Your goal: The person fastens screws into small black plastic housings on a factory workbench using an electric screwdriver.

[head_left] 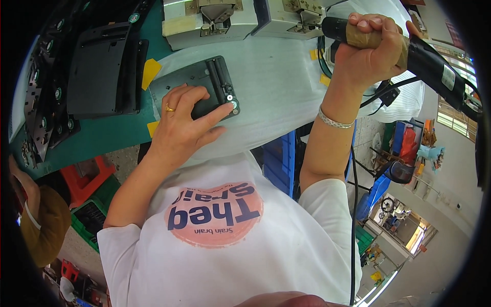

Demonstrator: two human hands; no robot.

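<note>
A dark grey plastic panel (197, 77) with a raised ridge along its right side lies on the white-covered bench. Over it rests my left hand (186, 115), fingers spread. The index fingertip touches the panel at a small round shiny part (234, 104) near its lower right corner. Raised at the upper right, my right hand (376, 51) is closed around a black electric screwdriver (429, 64). Its grip is wrapped in brown tape, and its front end points left, away from the panel. The bit cannot be made out.
Several black panels (97, 71) are stacked on the green mat (107, 134) at left. Light-coloured metal boxes with latches (232, 23) line the bench's far side. Yellow tape pieces (151, 73) stick to the bench. A black cable (353, 225) hangs at right. Another person's sleeve (46, 230) shows lower left.
</note>
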